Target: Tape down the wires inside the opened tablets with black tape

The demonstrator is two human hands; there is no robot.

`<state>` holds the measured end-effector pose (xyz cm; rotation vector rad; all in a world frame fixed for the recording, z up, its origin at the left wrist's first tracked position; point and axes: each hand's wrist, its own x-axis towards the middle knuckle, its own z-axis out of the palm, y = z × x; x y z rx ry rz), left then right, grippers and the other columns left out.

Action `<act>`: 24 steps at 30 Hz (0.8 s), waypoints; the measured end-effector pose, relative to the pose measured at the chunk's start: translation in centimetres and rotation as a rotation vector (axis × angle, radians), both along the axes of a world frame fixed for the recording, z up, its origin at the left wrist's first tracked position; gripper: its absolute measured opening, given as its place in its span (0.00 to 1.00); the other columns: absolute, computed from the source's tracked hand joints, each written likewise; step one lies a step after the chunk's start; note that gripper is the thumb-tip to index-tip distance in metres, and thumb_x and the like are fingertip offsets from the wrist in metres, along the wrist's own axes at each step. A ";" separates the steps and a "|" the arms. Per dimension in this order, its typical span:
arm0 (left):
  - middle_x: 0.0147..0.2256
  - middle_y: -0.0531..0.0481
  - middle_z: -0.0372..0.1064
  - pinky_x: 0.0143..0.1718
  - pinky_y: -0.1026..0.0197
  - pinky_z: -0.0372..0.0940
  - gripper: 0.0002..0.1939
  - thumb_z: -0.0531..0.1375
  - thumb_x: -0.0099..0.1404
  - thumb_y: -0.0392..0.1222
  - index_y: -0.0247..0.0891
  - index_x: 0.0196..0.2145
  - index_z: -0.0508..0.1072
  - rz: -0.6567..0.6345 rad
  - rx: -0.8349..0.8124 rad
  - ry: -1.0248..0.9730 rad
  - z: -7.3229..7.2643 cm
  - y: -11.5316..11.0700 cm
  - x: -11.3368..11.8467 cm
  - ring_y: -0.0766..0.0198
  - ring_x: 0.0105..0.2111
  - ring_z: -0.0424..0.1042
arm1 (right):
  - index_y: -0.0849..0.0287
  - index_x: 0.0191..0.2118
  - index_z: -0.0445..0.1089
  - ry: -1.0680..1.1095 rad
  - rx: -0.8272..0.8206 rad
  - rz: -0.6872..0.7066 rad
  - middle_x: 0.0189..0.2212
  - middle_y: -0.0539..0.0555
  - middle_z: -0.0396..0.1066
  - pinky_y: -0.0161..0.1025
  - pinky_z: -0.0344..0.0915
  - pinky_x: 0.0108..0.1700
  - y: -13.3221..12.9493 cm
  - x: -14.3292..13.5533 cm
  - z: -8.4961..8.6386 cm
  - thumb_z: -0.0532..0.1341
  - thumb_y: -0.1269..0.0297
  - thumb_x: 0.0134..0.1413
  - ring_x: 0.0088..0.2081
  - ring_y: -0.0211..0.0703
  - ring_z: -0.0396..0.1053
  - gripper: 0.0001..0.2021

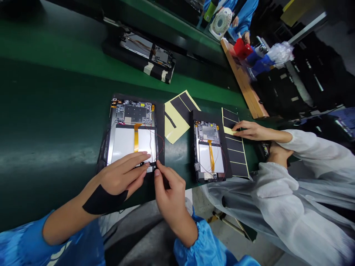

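An opened tablet (130, 136), with its circuit board, silvery battery area, orange ribbon cable and thin red wires showing, lies on a black pad (160, 122). My left hand (119, 175) rests over its lower part, fingers stretched out and fingertips at the bottom edge. A black patch (105, 200) sticks to the back of that hand near the wrist. At the tablet's lower right corner, my right hand (172, 192) pinches the end of a small black strip (152, 164) with thumb and index finger. The strip reaches towards my left fingertips.
A yellow sheet with black strips (177, 125) lies right of the tablet. Beyond it is a second opened tablet (205, 151). A co-worker's hand (251, 131) touches another sticker sheet (235, 157). Further back are a padded device (149, 53) and a white fan (222, 21).
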<state>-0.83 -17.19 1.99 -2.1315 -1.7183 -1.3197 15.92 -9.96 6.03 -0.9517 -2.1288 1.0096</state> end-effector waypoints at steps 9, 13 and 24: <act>0.53 0.36 0.72 0.63 0.54 0.70 0.10 0.56 0.71 0.26 0.30 0.48 0.73 0.069 0.040 -0.019 -0.2 0.5 1.6 0.55 0.58 0.72 | 0.59 0.54 0.78 -0.014 -0.017 -0.039 0.44 0.60 0.82 0.39 0.77 0.45 0.4 1.5 0.3 0.57 0.70 0.68 0.44 0.47 0.81 0.16; 0.53 0.36 0.72 0.63 0.53 0.69 0.09 0.56 0.71 0.27 0.30 0.46 0.73 0.085 0.058 -0.018 -0.4 0.7 2.1 0.54 0.57 0.72 | 0.64 0.55 0.78 -0.075 0.071 0.053 0.38 0.61 0.82 0.39 0.76 0.37 0.3 1.5 0.3 0.57 0.72 0.67 0.35 0.46 0.80 0.16; 0.51 0.34 0.74 0.64 0.54 0.68 0.09 0.57 0.69 0.26 0.27 0.43 0.77 0.118 0.068 -0.040 -0.4 1.0 3.1 0.52 0.57 0.73 | 0.61 0.48 0.80 -0.060 0.020 -0.047 0.39 0.58 0.83 0.37 0.75 0.39 1.8 1.9 0.1 0.60 0.68 0.66 0.37 0.45 0.80 0.12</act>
